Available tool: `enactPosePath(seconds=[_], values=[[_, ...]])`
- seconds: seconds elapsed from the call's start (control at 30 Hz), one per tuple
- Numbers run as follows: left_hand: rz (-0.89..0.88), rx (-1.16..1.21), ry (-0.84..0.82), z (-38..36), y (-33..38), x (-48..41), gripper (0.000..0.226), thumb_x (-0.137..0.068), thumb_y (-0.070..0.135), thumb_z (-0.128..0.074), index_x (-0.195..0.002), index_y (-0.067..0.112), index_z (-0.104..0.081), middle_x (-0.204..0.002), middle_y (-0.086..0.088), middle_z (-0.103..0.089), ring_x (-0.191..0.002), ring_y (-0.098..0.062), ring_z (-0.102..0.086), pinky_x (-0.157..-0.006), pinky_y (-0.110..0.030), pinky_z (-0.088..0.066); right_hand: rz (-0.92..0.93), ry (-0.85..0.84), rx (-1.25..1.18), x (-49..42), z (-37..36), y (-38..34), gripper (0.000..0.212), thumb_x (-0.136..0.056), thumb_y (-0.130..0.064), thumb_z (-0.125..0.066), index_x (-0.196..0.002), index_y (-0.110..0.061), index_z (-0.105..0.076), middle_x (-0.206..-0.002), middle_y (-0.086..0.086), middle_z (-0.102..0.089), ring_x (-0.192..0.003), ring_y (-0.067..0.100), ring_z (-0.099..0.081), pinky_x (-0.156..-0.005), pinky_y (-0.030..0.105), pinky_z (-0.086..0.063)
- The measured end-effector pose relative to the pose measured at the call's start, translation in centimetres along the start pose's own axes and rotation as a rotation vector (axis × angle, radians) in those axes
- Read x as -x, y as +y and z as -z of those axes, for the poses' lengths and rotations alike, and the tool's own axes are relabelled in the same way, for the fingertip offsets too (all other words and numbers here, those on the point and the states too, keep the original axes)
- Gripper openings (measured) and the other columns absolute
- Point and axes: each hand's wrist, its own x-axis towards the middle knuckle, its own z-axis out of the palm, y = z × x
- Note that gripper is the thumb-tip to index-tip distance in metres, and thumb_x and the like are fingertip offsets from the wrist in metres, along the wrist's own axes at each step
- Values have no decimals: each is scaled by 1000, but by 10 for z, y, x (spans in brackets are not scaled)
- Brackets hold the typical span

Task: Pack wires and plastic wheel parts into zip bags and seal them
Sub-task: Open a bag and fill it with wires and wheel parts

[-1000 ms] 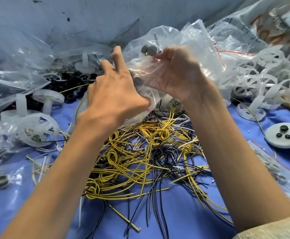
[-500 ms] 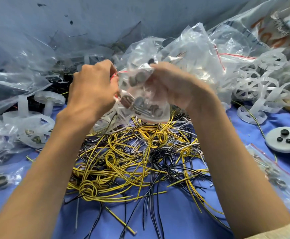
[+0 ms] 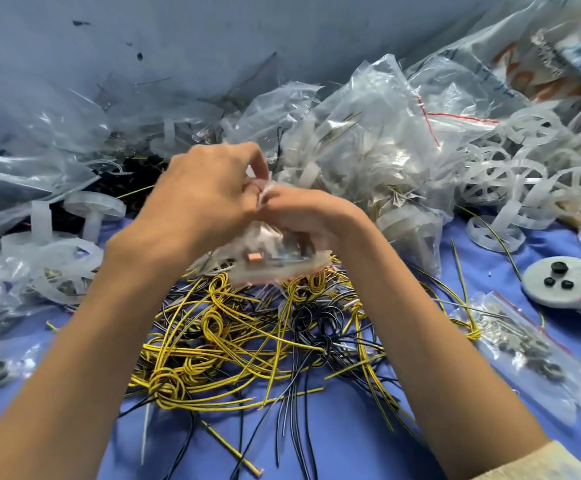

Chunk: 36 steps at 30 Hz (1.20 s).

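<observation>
In the middle of the frame, a person is holding a small clear zip bag (image 3: 275, 261) up over a pile of wires (image 3: 247, 337). The left hand (image 3: 209, 199) is pinching the top edge of the bag, by its red strip, so its grip is clamped on the bag. The right hand (image 3: 306, 216) is touching the left hand and is curling its fingers round the same bag, so that grip is clamped on it too. The bag is blurred. Small things are showing inside it, but it is too hard to tell what they are.

The wires are lying in a tangle on the blue worktop (image 3: 351, 445), just under the hands. They are yellow, black and white, and many are tied in loops. White plastic wheels (image 3: 531, 174) are piling up at the right of the frame, and a few more wheel parts (image 3: 64, 258) are sitting at the left. A heap of clear bags (image 3: 368, 133) is lying behind the hands. At the right edge a white controller (image 3: 559, 282) with black buttons is resting on the worktop. Below it a packed bag (image 3: 524, 355) is lying flat.
</observation>
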Motion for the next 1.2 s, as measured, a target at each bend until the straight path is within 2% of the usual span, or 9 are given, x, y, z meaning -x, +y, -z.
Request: enactPosePath(seconds=[0.17, 0.23, 0.3, 0.47, 0.67, 0.8, 0.97, 1.13, 1.2], values=[[38, -73, -50, 14, -16, -6, 30, -84, 12, -53, -106, 33, -55, -111, -6, -57, -97, -30, -52, -81, -39, -41, 10, -274, -1139, 7, 1, -20, 15, -82, 6, -39, -90, 6, -52, -121, 29, -58, -96, 31, -63, -87, 31, -53], [52, -78, -132, 19, -26, -5, 38, -82, 6, -53, -108, 35, -55, -109, -4, -57, -89, -22, -45, -75, -32, -36, -81, -257, -1451, 8, 1, -27, 19, -90, 8, -33, -85, 11, -51, -138, 22, -45, -101, 34, -63, -68, 25, -57], [61, -64, -196, 20, -30, -4, 40, -82, 6, -52, -115, 28, -56, -110, -6, -59, -89, -22, -45, -75, -30, -34, -63, -129, -1620, 2, 0, -29, 28, -96, 3, -31, -76, 6, -50, -106, 16, -55, -77, 22, -61, -41, 24, -50], [130, 39, 12, 14, -14, -7, 25, -86, 16, -51, -107, 15, -64, -109, -16, -64, -101, -32, -55, -85, -35, -42, 128, 82, -993, 5, -24, -28, 22, -92, -3, -38, -73, -9, -47, -65, 4, -45, -57, 13, -42, -60, 20, -36], [90, 156, 174, 15, -10, -7, 29, -90, 11, -45, -101, 22, -69, -95, -8, -60, -81, -16, -44, -70, -23, -32, 130, 115, 753, 0, -18, -20, 27, -97, -19, -42, -103, -5, -63, -93, 12, -62, -84, 26, -53, -65, 26, -36], [35, 199, 131, 20, -12, -6, 34, -93, 10, -44, -98, 31, -70, -91, -4, -44, -79, -14, -40, -63, -15, -24, 99, 246, 737, -1, -12, -10, 32, -92, -35, -51, -121, -25, -60, -113, 4, -64, -100, 23, -56, -83, 24, -44], [2, 141, -89, 12, -7, -3, 31, -80, 16, -55, -100, 40, -60, -94, -2, -39, -82, -16, -45, -73, -19, -29, 364, 70, 490, 9, -6, -16, 22, -81, -26, -59, -102, -22, -55, -79, -20, -41, -70, -1, -42, -60, -1, -33], [-5, 83, -265, 5, -13, -2, 54, -76, 9, -64, -119, 39, -50, -101, 0, -39, -91, -19, -51, -78, -27, -40, 344, -33, 493, 9, -1, -14, 22, -89, -19, -53, -85, -41, -55, -91, -20, -51, -97, 10, -45, -88, 26, -38], [-16, 107, -328, 5, -20, -3, 61, -77, 5, -63, -124, 38, -44, -98, 8, -39, -87, -10, -49, -73, -22, -40, 281, -62, 560, 8, 3, -13, 20, -94, -31, -52, -110, -42, -59, -117, -10, -59, -111, 10, -50, -100, 30, -38]])
